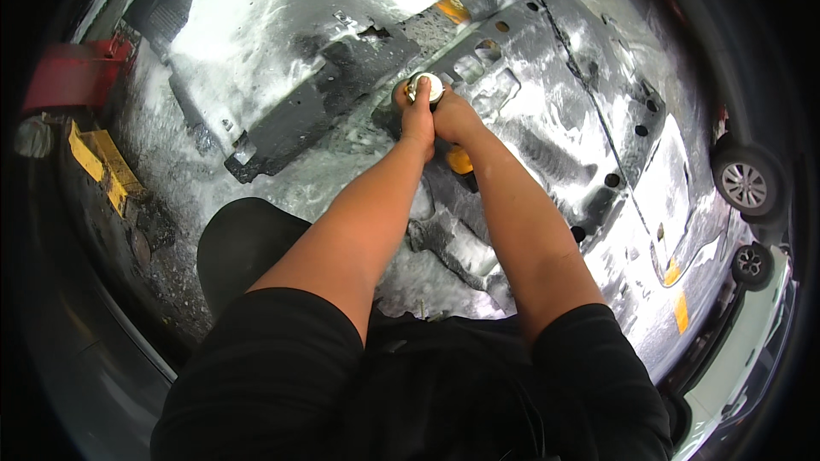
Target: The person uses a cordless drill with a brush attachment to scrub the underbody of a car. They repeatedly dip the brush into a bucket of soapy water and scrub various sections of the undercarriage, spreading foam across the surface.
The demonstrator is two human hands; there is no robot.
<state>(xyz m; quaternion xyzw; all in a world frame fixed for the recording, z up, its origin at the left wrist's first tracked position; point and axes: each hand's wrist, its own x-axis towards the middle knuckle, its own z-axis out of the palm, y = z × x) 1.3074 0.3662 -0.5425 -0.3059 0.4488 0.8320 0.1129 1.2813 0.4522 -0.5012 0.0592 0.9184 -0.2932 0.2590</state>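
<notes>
The worker's left hand and right hand have fingers clamped around a white-topped tool, possibly a spray gun, above and between the black panel at left and perforated panel at right, where an even two-handed grip should steady it.

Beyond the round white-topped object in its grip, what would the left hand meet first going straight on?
The left hand, past the round white-topped object, would probably meet the large grey panel with holes; height above it is unclear.
</notes>
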